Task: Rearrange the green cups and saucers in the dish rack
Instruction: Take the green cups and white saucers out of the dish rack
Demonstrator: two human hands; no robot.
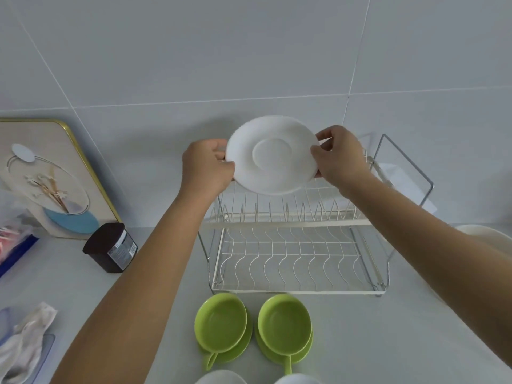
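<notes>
Two glossy green ceramic cups, left cup [220, 322] and right cup [284, 324], each upright on a matching green round saucer, left saucer [240, 349] and right saucer [300, 354], side by side on the pale grey surface [374, 342], just in front of the rack, handles pointing toward the camera. Neither cup nor saucer inside the rack.

Behind them, two-tier white wire dish rack [293, 245] with chrome side frame; lower tier of wavy wires, upper tier of upright prongs.

Above the upper tier, tilted toward the camera, round white ceramic saucer [271, 155] with a raised centre ring, held at both edges. Left hand [206, 169] curled around the left rim, thumb on the facing side, clamped on the white saucer. Right hand [339, 157] pinching the right rim with thumb and fingers, likewise clamped on it. Lower edge of the white saucer close over the prongs; contact with them impossible to tell.

At the bottom edge, parts of two more white rounded dishes [221, 378], cut off.

To the left, dark brown lidded jar [109, 248] with a printed label, then a gold-rimmed decorated board [50, 173] leaning against the tiled wall [194, 51]. Crumpled white cloth [27, 345] at lower left. Cream rounded bowl [487, 239] partly visible at the right edge.
</notes>
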